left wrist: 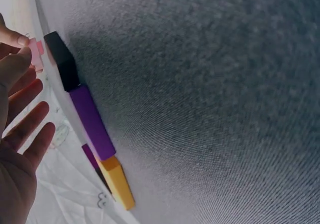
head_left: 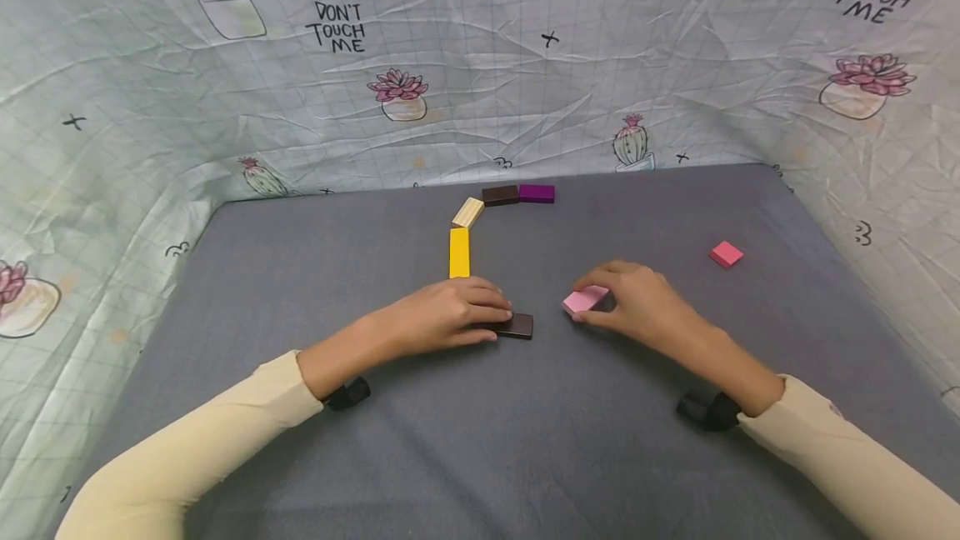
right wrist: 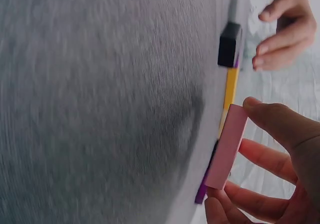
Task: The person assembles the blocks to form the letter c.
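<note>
My right hand [head_left: 637,298] pinches a pink block [head_left: 585,300] between thumb and fingertips, close over the cloth. In the right wrist view this pink block [right wrist: 227,146] is held by its ends. The left hand [head_left: 450,315], fingers loosely spread, hovers over a black block [head_left: 516,326] and grips nothing. In the left wrist view the black block [left wrist: 62,62] meets a purple block [left wrist: 92,121] end to end; the left hand covers that purple one in the head view. A yellow block [head_left: 459,252] continues from it toward the back.
Beyond the yellow block, a pale wood block [head_left: 468,212], a dark brown block [head_left: 500,196] and another purple block [head_left: 537,193] carry on the curved row. A coral-pink block [head_left: 726,254] lies alone at the right. Printed fabric [head_left: 480,90] walls the grey surface [head_left: 480,457] at the back and sides.
</note>
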A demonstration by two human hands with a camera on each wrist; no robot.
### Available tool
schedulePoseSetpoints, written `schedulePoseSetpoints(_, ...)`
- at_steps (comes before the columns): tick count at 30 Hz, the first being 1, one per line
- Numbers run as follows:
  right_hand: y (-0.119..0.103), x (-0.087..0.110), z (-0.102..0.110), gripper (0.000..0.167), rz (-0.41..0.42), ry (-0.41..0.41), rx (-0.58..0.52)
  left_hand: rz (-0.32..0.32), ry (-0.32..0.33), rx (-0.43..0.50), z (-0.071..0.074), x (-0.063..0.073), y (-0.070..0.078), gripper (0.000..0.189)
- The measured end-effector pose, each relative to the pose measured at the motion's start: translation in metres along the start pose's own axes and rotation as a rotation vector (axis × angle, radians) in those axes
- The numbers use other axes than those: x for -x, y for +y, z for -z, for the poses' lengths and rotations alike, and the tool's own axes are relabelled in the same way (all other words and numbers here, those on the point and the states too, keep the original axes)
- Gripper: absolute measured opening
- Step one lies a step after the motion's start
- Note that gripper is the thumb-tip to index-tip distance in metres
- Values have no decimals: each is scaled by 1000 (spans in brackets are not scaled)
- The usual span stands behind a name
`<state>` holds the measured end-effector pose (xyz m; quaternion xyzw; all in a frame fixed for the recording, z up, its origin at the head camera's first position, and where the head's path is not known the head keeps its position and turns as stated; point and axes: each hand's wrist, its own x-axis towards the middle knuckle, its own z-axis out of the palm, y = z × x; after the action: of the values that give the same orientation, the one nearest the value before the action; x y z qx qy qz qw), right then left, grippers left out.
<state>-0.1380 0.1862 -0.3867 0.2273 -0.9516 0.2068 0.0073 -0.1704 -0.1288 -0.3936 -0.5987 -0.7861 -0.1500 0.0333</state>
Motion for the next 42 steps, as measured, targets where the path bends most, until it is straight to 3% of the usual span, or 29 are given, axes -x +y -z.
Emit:
schedulePoseSetpoints(8,-15,-4,-14,35,22,-85,23,-12,-49,-84,-6,-2,0,25)
schedulePoseSetpoints(16,-21,-6,-28,34,62,-45,12,-52,-49,-116,-9,-4,-3,22)
schedulePoseSetpoints(21,-22,-6,-27,37,96,-35,25,-40,-70,-103,-9,-5,-5,22)
schedulePoseSetpoints(24,-14,-5,-20,34,221,-43,37,-40,-81,-87,-9,-7,-7,22)
schedulePoseSetpoints(29,4,-10,-11,28,553,-43,77,-52,-81,-62,-8,-6,-11,23)
schedulePoseSetpoints(32,12,-16,-11,29,688,-31,120,-54,-82,-50,-7,-5,-12,24)
schedulePoseSetpoints(35,17,-18,-13,31,751,-4,151,-57,-83,-36,-7,-5,-12,25)
schedulePoseSetpoints(42,22,-21,-18,29,812,74,125,-59,-83,-33,-7,-5,-12,25)
